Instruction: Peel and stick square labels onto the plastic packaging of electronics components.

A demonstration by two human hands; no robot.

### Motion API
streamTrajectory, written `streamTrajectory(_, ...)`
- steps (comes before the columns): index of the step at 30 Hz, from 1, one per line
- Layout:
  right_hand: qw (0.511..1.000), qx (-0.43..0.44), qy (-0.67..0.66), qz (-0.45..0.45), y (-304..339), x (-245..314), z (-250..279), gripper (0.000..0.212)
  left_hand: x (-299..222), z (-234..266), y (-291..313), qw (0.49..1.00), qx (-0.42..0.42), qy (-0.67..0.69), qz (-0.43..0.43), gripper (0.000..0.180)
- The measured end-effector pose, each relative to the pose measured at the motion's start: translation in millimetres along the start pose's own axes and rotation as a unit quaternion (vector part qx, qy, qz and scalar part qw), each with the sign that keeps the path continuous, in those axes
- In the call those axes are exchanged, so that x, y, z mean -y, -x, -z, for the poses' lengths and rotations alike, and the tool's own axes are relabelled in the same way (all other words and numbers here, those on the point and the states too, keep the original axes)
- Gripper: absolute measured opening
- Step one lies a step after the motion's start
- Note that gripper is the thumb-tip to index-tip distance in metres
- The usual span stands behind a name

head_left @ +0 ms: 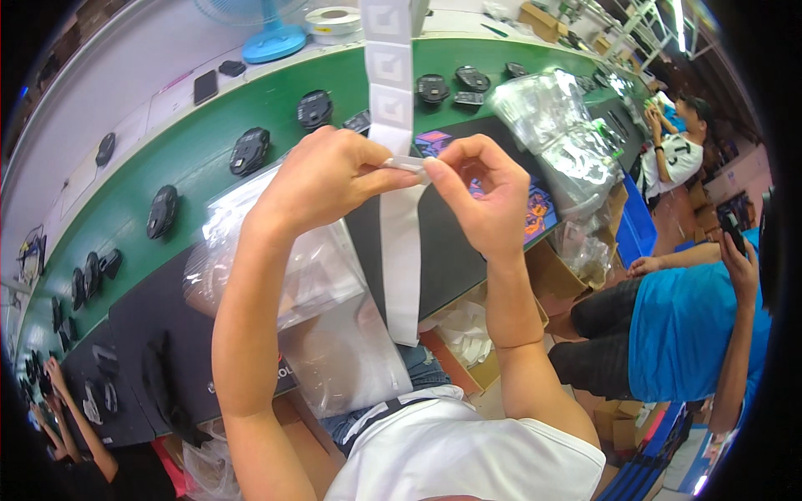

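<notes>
A long white strip of labels [390,63] with square marks comes down from the top and hangs in front of me, its plain lower length [402,284] reaching my lap. Where the strip folds over, my left hand [330,171] pinches it between thumb and fingers. My right hand [489,200] closes thumb and forefinger on the other side of the same fold, close to the left fingertips. Clear plastic bags [322,292] lie under my left forearm. Behind my right hand, a dark box with purple and orange print [539,213] is partly hidden.
Several black computer mice [249,151] sit along the green conveyor belt [205,179]. A pile of clear bags [576,150] lies to the right, above a blue bin [637,221]. A blue fan [274,42] stands at the back. A person in blue [693,326] stands at right.
</notes>
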State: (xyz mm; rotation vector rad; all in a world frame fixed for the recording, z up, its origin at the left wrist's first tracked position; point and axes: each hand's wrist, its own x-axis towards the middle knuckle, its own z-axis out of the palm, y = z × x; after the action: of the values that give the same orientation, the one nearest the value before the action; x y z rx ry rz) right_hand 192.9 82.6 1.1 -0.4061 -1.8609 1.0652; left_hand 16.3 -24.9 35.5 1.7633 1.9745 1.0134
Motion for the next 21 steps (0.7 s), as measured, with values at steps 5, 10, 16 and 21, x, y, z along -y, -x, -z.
streamTrajectory(5,0.986,-0.064,0.065,0.141,2,-1,3,0.011,18,-4,-4,0.999,-0.005,0.033,-0.042,0.043)
streamTrajectory(10,0.951,-0.036,-0.289,0.105,44,52,27,0.007,18,-6,-26,0.993,-0.024,0.043,-0.111,0.071)
streamTrajectory(16,0.962,0.258,0.038,-0.078,110,26,-45,0.014,27,-9,-13,0.995,-0.061,-0.025,-0.071,0.055)
streamTrajectory(21,0.952,0.244,0.029,-0.182,123,16,-49,0.014,11,10,12,0.985,-0.080,0.006,-0.154,0.038)
